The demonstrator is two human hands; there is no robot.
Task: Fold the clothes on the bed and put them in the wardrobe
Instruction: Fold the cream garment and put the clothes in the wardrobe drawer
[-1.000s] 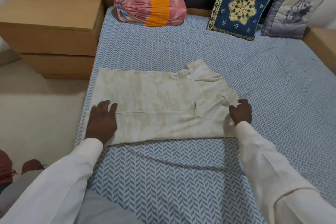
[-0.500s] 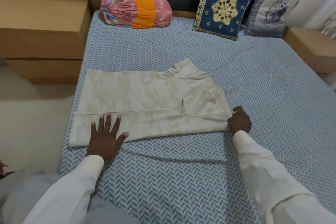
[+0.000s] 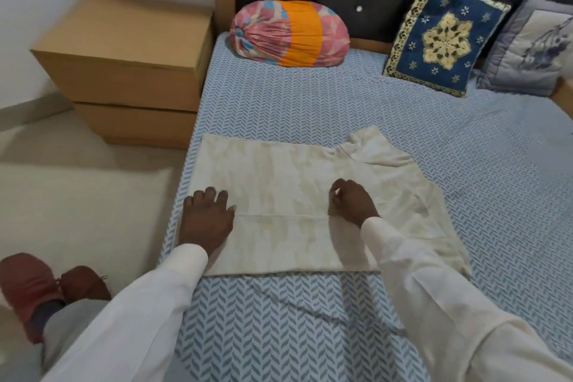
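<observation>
A cream shirt (image 3: 294, 177) with a faint mottled pattern lies folded lengthwise on the bed (image 3: 465, 139), collar toward the right. My left hand (image 3: 206, 217) rests flat on its left end, fingers spread. My right hand (image 3: 350, 203) sits on the middle of the shirt with fingers curled down against the cloth near the fold line; whether it pinches the fabric is unclear. The wardrobe is out of view.
A pink and orange bolster (image 3: 290, 34), a blue embroidered cushion (image 3: 443, 31) and a grey cushion (image 3: 533, 46) lean at the dark headboard. A wooden bedside cabinet (image 3: 124, 49) stands left of the bed. My red shoes (image 3: 40, 285) are on the floor at left.
My right hand has moved from the shirt's right edge to its middle. My left hand has slid up onto the left end of the shirt.
</observation>
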